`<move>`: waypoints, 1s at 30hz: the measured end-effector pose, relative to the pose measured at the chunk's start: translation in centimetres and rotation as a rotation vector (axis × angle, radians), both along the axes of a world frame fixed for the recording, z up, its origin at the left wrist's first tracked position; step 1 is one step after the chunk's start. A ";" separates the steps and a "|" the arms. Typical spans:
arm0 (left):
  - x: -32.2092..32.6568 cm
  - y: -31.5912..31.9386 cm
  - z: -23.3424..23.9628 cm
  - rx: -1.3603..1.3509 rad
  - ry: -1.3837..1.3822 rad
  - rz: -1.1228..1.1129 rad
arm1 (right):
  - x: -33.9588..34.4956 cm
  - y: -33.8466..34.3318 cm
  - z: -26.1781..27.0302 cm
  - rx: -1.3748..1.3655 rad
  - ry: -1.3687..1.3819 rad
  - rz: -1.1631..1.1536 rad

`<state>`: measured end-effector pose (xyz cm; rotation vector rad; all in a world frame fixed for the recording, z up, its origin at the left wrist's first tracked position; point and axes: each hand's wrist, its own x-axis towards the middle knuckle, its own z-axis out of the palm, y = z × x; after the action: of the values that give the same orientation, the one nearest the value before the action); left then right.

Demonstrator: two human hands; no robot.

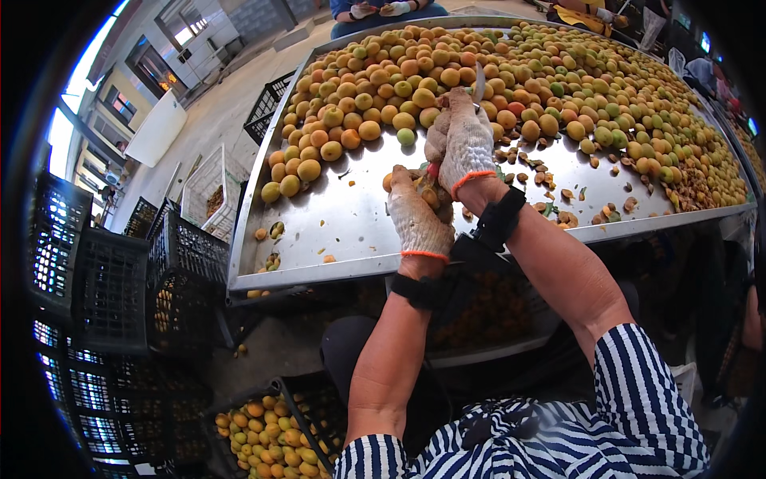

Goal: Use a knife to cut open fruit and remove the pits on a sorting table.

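Note:
My left hand (416,218), in a whitish knit glove with an orange cuff, is closed around yellow-orange apricots (429,196) above the metal table (335,224). Just beyond it and to the right, my right hand (467,135) wears a matching glove. It grips a small knife (479,84) whose blade points up and away from me. Part of the held fruit is hidden by the fingers, so I cannot tell whether it is cut. A large heap of apricots (383,78) covers the far part of the table. Loose pits (541,176) lie right of my hands.
A raised rim (311,269) edges the table. Black plastic crates (114,287) stand stacked at left, near a white crate (203,191). Below me is a crate of apricots (269,437). Across the table sits a person with gloved hands (395,8); more people are at the far right.

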<state>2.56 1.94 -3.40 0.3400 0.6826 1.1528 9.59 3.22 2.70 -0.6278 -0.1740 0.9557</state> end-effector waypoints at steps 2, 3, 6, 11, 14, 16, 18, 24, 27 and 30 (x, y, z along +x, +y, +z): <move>0.3 -0.2 0.2 0.015 -0.010 -0.003 | 0.4 -0.4 0.1 0.039 -0.103 0.009; 0.2 -0.5 0.5 0.020 0.080 -0.015 | 0.6 -0.7 0.0 0.074 -0.205 0.026; -0.5 -0.5 0.4 0.180 0.230 -0.073 | 1.4 -1.8 -0.3 0.154 -0.485 0.039; -0.6 0.2 0.6 0.348 0.297 -0.081 | 3.8 -4.3 0.6 0.084 -1.466 0.010; -0.6 0.5 0.3 0.374 0.122 -0.093 | 4.4 -4.9 -0.6 -0.082 -1.847 0.197; -0.7 -0.1 1.0 0.318 -0.007 -0.124 | 3.5 -6.6 -0.6 -0.116 -1.849 0.221; -0.3 -0.3 0.6 0.262 -0.013 -0.150 | 3.4 -6.7 -0.9 -0.104 -1.826 0.207; -1.4 -2.4 1.4 0.337 0.245 -0.066 | 3.0 -7.9 -0.1 -0.274 -1.654 0.476; -2.9 -2.8 2.1 0.617 0.473 0.032 | 4.1 -8.7 -1.7 -0.247 -1.533 0.304; -4.0 -5.5 3.2 0.884 0.658 -0.135 | 8.0 -10.1 -1.8 -0.454 -1.744 0.232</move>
<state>-1.40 -3.59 -0.24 1.5376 0.6581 1.1620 17.57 -6.91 0.85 -1.7652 -1.6208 0.3988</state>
